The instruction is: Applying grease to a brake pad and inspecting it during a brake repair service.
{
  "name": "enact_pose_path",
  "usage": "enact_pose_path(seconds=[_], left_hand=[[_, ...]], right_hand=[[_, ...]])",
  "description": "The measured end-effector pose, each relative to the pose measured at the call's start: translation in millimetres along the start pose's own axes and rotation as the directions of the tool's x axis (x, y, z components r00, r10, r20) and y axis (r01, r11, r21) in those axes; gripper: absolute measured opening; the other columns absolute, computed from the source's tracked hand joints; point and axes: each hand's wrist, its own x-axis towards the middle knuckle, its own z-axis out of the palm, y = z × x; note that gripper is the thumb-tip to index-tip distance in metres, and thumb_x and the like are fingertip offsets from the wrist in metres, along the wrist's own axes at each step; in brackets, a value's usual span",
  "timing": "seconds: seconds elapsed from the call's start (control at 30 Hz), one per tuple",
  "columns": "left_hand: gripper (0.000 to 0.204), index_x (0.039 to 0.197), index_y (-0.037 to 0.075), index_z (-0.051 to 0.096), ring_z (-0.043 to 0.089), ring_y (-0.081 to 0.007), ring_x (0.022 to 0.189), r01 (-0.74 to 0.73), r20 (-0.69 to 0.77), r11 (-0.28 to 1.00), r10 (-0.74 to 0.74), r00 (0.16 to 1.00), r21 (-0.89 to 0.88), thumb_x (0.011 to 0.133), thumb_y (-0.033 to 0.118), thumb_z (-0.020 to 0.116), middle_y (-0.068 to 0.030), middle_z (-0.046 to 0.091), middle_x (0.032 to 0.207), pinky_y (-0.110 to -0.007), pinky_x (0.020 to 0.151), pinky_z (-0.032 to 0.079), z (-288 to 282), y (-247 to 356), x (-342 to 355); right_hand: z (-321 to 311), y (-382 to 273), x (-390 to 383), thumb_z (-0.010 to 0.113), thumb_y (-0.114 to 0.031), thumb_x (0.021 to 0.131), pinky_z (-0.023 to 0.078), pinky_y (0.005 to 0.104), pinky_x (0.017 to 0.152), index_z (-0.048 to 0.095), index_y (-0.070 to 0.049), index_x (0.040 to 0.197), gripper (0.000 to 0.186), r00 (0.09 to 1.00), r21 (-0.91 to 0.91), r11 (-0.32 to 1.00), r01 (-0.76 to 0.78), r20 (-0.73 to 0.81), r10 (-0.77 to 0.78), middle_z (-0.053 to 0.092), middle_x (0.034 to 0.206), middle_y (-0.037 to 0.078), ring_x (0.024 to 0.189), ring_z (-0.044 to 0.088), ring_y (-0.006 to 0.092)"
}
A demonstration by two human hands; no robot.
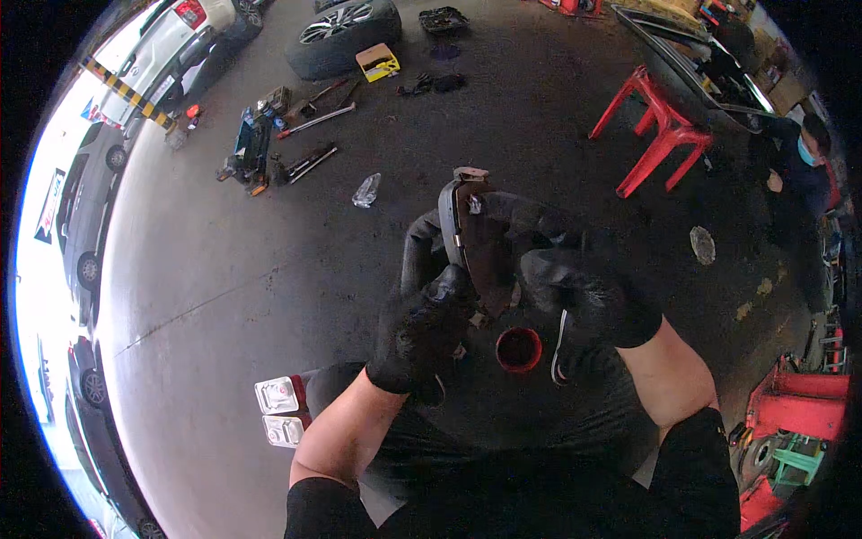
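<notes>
Both my hands wear black gloves and meet in front of me over my lap. A curved, dark brake pad [486, 244] with metal tabs at its ends stands on edge between them. My left hand [422, 310] is closed around the pad's left side, thumb against it. My right hand [575, 283] has its fingers bent against the pad's right side; its fingertips are partly hidden in shadow. Just below the pad sits a small red cup [521, 369] with dark stuff inside. A thin curved light strip [561, 340] shows beside the cup, under my right hand.
Two white packs [280, 396] lie by my left leg. Ahead on the floor are a crumpled clear wrapper [366, 190], a blue toolbox [254, 144], a wheel [346, 40] and a yellow box [378, 62]. A red stool [654, 130] and a masked person [804, 166] are at right.
</notes>
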Motion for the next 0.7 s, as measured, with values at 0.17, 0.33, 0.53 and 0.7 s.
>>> enact_pose_path(seconds=[0.17, 0.33, 0.53, 0.7], left_hand=[[0.060, 0.145, 0.011, 0.031, 0.053, -0.0266, 0.124, 0.011, -0.050, 0.919, 0.010, 0.999, 0.394, 0.097, 0.028, 0.062, -0.0137, 0.050, 0.137, -0.043, 0.105, 0.043, 0, 7, -2], [0.054, 0.142, 0.008, 0.036, 0.053, -0.0229, 0.123, 0.015, -0.085, 0.908, 0.023, 0.996, 0.418, 0.098, 0.032, 0.058, -0.0121, 0.052, 0.135, -0.038, 0.105, 0.043, -1, 9, 1], [0.055, 0.139, 0.008, 0.040, 0.055, -0.0232, 0.122, -0.058, -0.030, 0.909, 0.077, 0.997, 0.412, 0.097, 0.036, 0.060, -0.0122, 0.054, 0.132, -0.037, 0.102, 0.046, -4, 12, -5], [0.057, 0.140, 0.008, 0.040, 0.058, -0.0243, 0.118, 0.003, -0.082, 0.827, 0.052, 0.995, 0.562, 0.097, 0.040, 0.059, -0.0135, 0.054, 0.131, -0.037, 0.098, 0.050, -7, 8, -9]], right_hand=[[11, 1, 13, 0.061, -0.003, 0.091, 0.046, 0.0309, 0.099, 0.053, -0.002, 0.138, 0.047, 0.985, -0.421, 0.892, 0.165, 0.021, -0.172, 0.066, 0.123, 0.009, 0.112, 0.060, 0.0150], [-2, 12, 21, 0.060, -0.008, 0.093, 0.054, 0.0282, 0.078, 0.059, 0.000, 0.130, 0.038, 0.996, -0.429, 0.903, 0.016, -0.077, -0.054, 0.068, 0.106, 0.008, 0.091, 0.064, 0.0099], [-3, 8, 22, 0.056, -0.009, 0.094, 0.051, 0.0268, 0.088, 0.053, 0.001, 0.136, 0.044, 0.992, -0.355, 0.927, 0.125, 0.011, -0.129, 0.066, 0.118, 0.009, 0.100, 0.062, 0.0094], [-7, 10, 24, 0.055, -0.005, 0.093, 0.051, 0.0294, 0.091, 0.059, -0.003, 0.132, 0.039, 0.977, -0.537, 0.822, 0.189, 0.021, -0.211, 0.066, 0.120, 0.008, 0.103, 0.062, 0.0124]])
